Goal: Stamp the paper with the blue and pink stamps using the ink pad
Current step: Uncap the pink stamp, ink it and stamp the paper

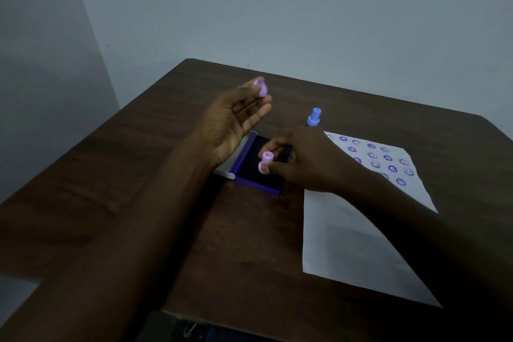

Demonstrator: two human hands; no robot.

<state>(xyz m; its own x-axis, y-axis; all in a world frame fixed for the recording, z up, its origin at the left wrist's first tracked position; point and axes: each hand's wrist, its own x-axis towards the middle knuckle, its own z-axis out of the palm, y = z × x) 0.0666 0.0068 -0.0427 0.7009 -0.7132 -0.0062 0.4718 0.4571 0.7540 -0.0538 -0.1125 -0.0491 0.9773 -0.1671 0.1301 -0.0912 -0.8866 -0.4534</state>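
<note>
My right hand (302, 158) grips the pink stamp (266, 161) and holds it on the dark pad of the open blue ink pad (249, 183). My left hand (233, 119) is raised above the table, palm up, with a small pink cap (261, 87) pinched at its fingertips. The blue stamp (314, 116) stands upright on the table behind my right hand. The white paper (347, 230) lies to the right, its far part covered with several rows of blue smiley and flower prints (383, 159).
Everything rests on a dark wooden table (138, 175) set against a pale wall. The ink pad's lid (236, 158) lies open to the left of the pad. My right forearm crosses over the paper's near half.
</note>
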